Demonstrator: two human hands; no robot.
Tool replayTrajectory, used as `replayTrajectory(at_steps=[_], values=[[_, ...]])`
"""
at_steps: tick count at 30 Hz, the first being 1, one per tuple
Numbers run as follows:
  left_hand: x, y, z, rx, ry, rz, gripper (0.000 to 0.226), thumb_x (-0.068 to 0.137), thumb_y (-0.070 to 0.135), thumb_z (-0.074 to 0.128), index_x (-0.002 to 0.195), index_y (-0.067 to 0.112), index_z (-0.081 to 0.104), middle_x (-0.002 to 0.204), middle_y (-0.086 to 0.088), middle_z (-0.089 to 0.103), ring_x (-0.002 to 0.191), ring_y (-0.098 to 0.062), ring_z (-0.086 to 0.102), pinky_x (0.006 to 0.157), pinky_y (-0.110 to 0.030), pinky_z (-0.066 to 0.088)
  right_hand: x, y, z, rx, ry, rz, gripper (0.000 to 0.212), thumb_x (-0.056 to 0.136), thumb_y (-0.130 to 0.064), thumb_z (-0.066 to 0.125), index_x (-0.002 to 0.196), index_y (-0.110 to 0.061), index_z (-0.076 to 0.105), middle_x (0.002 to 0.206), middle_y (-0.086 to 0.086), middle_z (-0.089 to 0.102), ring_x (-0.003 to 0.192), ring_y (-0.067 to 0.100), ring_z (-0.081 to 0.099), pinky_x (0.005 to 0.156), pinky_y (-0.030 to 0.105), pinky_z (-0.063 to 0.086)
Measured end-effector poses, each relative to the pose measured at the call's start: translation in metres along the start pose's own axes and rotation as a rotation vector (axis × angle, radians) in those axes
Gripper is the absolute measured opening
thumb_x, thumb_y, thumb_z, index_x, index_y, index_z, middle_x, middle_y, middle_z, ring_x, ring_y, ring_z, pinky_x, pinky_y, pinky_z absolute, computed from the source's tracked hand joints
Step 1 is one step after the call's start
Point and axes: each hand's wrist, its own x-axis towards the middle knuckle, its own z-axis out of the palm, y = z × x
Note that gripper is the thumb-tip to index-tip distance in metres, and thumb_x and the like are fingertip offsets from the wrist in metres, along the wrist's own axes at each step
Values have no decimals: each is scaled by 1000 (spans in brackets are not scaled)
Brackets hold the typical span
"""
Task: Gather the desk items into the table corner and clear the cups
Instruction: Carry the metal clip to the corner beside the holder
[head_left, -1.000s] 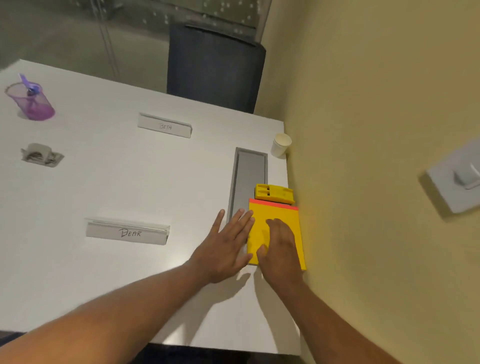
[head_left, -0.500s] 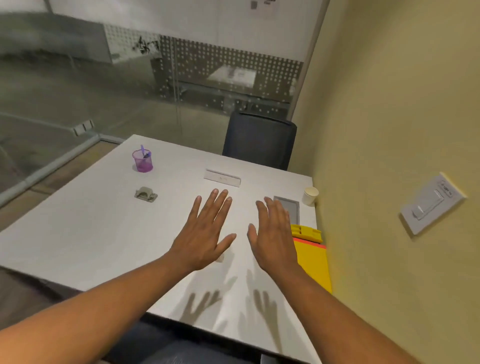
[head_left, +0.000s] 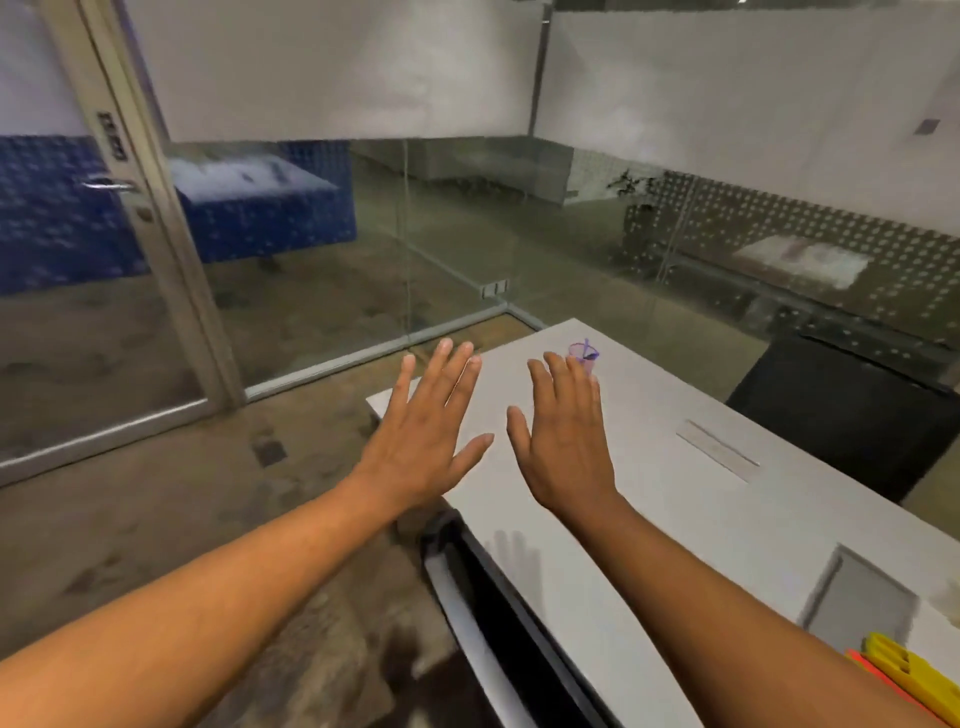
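My left hand (head_left: 431, 431) and my right hand (head_left: 563, 441) are raised flat, palms down, fingers spread, holding nothing, above the near left part of the white table (head_left: 675, 509). A purple transparent cup (head_left: 584, 356) with a stick in it stands near the table's far corner, just beyond my right fingertips. A clear name plate (head_left: 717, 449) lies further right. The yellow item (head_left: 906, 670) on an orange-edged yellow pad sits at the bottom right edge of the view.
A grey cable hatch (head_left: 860, 597) is set into the table near the yellow item. A black chair (head_left: 852, 415) stands behind the table at right. Glass walls and a glass door (head_left: 104, 291) enclose the room; bare floor lies to the left.
The view has swung up and left, away from the yellow wall. Both hands lifted off the yellow pad and now hover open over the table's left part.
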Motion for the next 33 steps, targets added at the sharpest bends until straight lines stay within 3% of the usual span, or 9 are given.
replayTrajectory(at_steps=[10,19,26,33], values=[[-137,-164,-40,128,-34,-334,88,105,61,38,168,9,4,177,-9,0,163,-27,-9,129,-62,8,38,-185,75,106,-84,-347,61,103,-44,37,154,-10,40,161,14,38,152,36,29,125,56,24],[-236,-318,-35,179,-70,-478,87,105,63,33,168,11,2,177,-8,-6,163,-25,-12,131,-59,3,38,-355,194,92,-191,-452,61,105,-43,40,157,-11,35,166,16,32,157,36,21,129,56,15],[-287,-399,-19,156,-135,-518,88,104,61,36,168,9,5,177,-10,0,164,-27,-7,130,-61,7,30,-410,254,85,-308,-384,63,107,-46,33,161,-14,27,170,13,23,160,34,13,129,55,13],[-255,-445,26,95,-189,-474,88,105,62,32,168,10,-1,177,-9,-7,163,-26,-11,130,-61,7,49,-411,314,27,-383,-317,68,106,-48,25,163,-11,21,172,15,15,161,35,7,130,55,10]])
